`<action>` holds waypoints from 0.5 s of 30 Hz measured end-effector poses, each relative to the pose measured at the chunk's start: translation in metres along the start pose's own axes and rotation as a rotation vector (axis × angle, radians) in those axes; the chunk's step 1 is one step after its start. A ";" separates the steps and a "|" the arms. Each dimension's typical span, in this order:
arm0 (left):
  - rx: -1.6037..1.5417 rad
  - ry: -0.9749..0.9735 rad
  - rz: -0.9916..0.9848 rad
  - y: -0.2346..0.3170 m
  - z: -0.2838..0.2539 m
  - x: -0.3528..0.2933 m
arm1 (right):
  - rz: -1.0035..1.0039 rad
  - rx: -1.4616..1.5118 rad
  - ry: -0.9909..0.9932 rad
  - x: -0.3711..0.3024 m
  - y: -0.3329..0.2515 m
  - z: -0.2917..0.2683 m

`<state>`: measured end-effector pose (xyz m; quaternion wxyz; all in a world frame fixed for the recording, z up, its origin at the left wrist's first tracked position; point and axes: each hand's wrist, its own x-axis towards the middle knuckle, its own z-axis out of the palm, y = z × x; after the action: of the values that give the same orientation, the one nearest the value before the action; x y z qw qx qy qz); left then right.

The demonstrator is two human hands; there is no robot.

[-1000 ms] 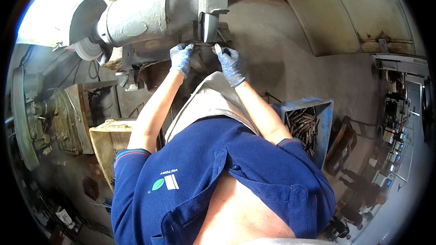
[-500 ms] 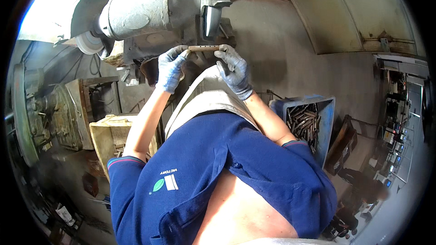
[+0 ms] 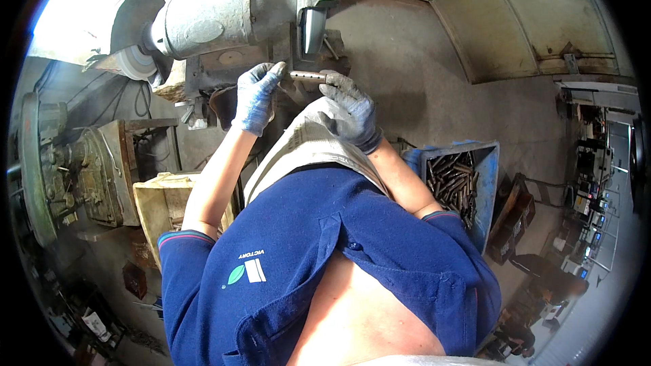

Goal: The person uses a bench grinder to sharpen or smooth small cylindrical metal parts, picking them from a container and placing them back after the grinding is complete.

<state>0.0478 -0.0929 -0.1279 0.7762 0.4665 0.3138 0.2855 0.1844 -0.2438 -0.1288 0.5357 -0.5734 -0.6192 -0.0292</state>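
Note:
A short brownish metal piece with a row of small dark holes [image 3: 308, 76] is held level in front of the grinding machine [image 3: 210, 17]. My right hand [image 3: 350, 110], in a grey and blue glove, pinches its right end between thumb and fingers. My left hand [image 3: 258, 98], gloved alike, has thumb and fingertips pressed together just off the piece's left end. A small gap shows there, and nothing is visible in the left fingers. The machine's pale wheel [image 3: 135, 63] lies to the left of my left hand.
A blue bin [image 3: 494, 183] full of slender metal pieces [image 3: 453, 181] stands right of my right forearm. By my left forearm is a pale yellow crate [image 3: 152, 207]. A greenish machine [image 3: 88, 169] stands farther left. A brown box [image 3: 512, 227] sits beyond the blue bin.
My left fingers have come off the metal piece's left end and risen slightly. The piece has tilted a little and turned, showing its row of holes more fully. My right hand still holds it.

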 end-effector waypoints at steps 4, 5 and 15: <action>0.128 -0.041 0.097 -0.007 -0.009 0.005 | 0.251 0.103 0.023 -0.007 0.008 0.007; 0.141 -0.043 0.118 -0.007 -0.008 0.004 | 0.342 0.214 0.031 -0.010 0.013 0.010; 0.142 -0.006 0.042 -0.037 -0.015 0.029 | 0.394 0.141 0.064 -0.016 0.043 0.025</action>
<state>0.0608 -0.0783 -0.1727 0.7359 0.5278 0.3212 0.2770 0.1971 -0.2243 -0.1756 0.5891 -0.6434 -0.4783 0.1016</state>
